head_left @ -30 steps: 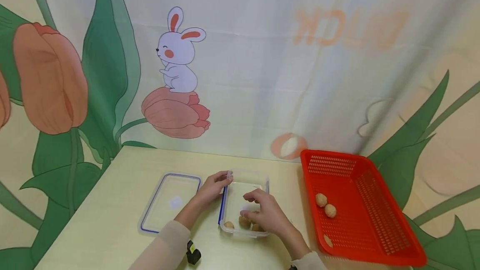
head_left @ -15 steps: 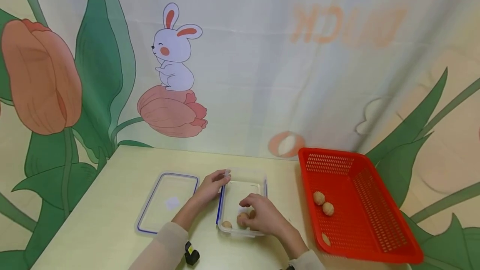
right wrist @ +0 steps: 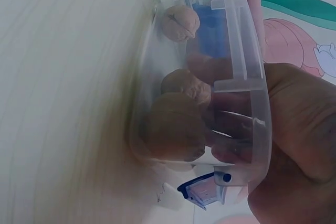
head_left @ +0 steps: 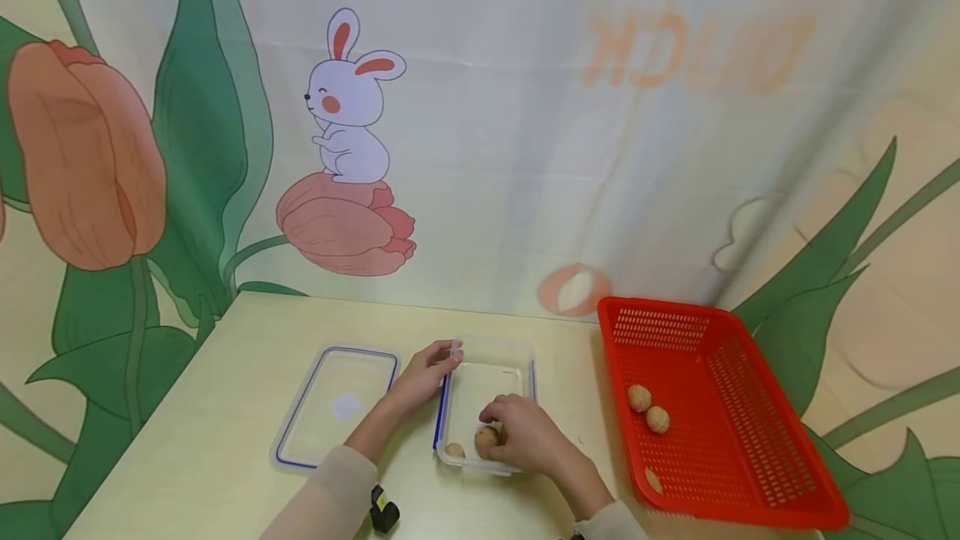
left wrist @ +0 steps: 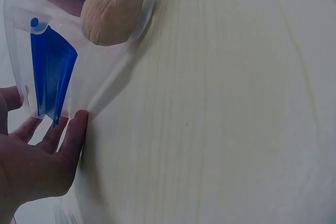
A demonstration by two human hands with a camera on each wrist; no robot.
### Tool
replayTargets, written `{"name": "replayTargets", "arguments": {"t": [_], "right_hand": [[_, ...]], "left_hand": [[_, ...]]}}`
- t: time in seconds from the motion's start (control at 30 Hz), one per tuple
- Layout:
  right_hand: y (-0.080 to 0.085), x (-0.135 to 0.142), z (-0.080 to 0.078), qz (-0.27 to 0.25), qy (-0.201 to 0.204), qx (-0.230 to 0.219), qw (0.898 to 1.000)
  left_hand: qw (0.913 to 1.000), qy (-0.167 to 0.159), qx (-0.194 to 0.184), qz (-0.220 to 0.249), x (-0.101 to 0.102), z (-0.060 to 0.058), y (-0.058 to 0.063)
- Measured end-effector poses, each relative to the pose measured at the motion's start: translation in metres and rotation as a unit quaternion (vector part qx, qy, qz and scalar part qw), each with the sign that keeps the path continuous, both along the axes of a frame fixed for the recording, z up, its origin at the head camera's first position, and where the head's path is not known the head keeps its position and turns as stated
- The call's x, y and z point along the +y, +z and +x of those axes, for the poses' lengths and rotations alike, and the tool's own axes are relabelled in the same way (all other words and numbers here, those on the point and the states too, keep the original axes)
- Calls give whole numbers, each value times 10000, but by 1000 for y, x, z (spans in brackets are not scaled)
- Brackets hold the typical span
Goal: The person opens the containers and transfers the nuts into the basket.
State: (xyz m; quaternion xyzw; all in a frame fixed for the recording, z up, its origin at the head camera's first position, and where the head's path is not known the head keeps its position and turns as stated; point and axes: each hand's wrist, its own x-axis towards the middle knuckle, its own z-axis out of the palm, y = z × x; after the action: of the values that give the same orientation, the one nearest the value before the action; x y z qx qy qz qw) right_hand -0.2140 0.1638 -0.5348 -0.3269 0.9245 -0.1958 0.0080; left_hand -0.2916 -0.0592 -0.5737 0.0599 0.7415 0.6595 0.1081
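A clear plastic food container (head_left: pixel 480 386) with blue-lined clips stands on the table, lid off. My left hand (head_left: pixel 422 377) holds its left wall near the far corner, thumb over the rim and fingers outside. Inside the near end, my right hand (head_left: pixel 525 433) pinches a walnut (head_left: pixel 487 440) with curled fingers; part of the nut is covered. Another walnut (head_left: pixel 453 450) lies in the near left corner. Through the wall in the right wrist view, one walnut (right wrist: pixel 180 23) sits apart, and two others, a walnut (right wrist: pixel 175 129) among them, lie by the fingers.
At the right, a red perforated basket (head_left: pixel 738 407) holds two walnuts (head_left: pixel 648 408) and a pale piece (head_left: pixel 653 481). The clear lid (head_left: pixel 318 419) with a blue seal lies left of the container. Beside the left sleeve is a small black object (head_left: pixel 384 511). A printed curtain (head_left: pixel 480 148) hangs behind.
My right hand has moved down and nearer in the container, its fingers drawing in around a walnut. The left hand keeps its hold. The head view has shifted slightly.
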Motion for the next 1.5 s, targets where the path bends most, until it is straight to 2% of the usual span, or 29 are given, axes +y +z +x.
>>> {"name": "replayTargets", "arguments": {"t": [0.27,0.47,0.53,0.63,0.77,0.87,1.0,1.23,1.37,1.5], "right_hand": [[-1,-1,3,-53,-31,154,9999],[0,-1,2,-214,-135,74,9997],[2,-1,1,-326,-142,-75,9993],[5,1,-1,-648,-162,-525,9964],[9,5,-4,-1226,-336,-1045,9864],[14,11,-5,-1628,-539,-1134,9786],[30,21,-4,-2113,-630,-992,9703],[61,50,-2,-2601,-775,-306,9620],[72,70,1,-2742,-1136,-45,9549],[79,88,3,-2756,-1543,-4,9488]], "left_hand": [[9999,56,-31,134,2,2,1],[9992,-123,-238,299,-2,1,1],[9989,-153,-281,341,-2,1,1],[9988,-152,-289,352,-3,1,1],[9989,-95,-319,341,-3,1,1],[9989,-74,-356,310,-2,1,2],[9986,-53,-441,288,-1,0,5],[9984,12,-501,279,0,-2,6],[9983,11,-527,254,1,-1,7],[9980,51,-550,295,1,-1,6]]}}
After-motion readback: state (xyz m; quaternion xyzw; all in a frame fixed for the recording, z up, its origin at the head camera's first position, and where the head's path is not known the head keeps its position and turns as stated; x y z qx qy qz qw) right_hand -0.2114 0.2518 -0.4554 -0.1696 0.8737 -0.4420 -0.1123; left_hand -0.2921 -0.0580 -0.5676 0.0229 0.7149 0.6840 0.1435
